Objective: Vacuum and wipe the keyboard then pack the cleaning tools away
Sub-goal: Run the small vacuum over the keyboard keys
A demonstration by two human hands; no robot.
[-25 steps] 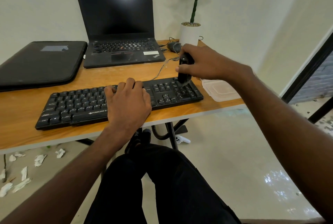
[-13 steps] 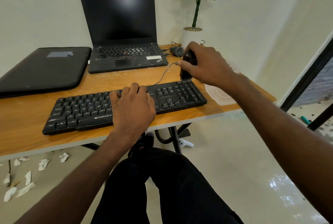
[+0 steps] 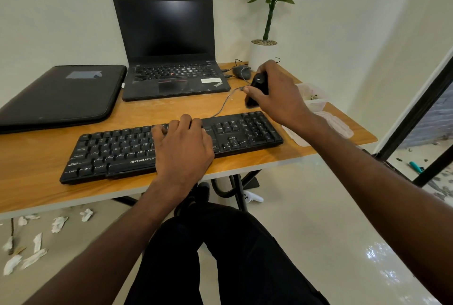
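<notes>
Fingers point(image 3: 171, 128) of the left hand point(image 3: 182, 150) lie spread and fairly straight across the middle keys of the black keyboard point(image 3: 117, 155), palm down and pressing it flat, holding nothing. Fingers point(image 3: 270, 69) of the right hand point(image 3: 277, 93) are curled round a small black handheld vacuum point(image 3: 257, 88), with the thumb along its near side; the tool hangs tilted, its lower end just beyond the keyboard's far edge near the number pad, and whether it touches the wood cannot be told.

Largest is the wooden bench point(image 3: 36, 167), which carries everything. On its far left lies a closed black laptop sleeve point(image 3: 58, 93). Beside that stands an open black laptop point(image 3: 169, 59) with a dark screen. The keyboard sits along the bench's near edge, its thin cable running back toward the laptop. A potted plant point(image 3: 267, 10) in a white pot stands at the far right corner. A clear plastic container point(image 3: 316, 98) sits just right of the right hand, with its clear lid point(image 3: 335, 125) lying flat nearer the edge, partly hidden by the forearm. A dark computer mouse point(image 3: 241, 71) rests between laptop and pot. Torn paper scraps point(image 3: 34, 250) litter the floor under the bench's left side.
</notes>
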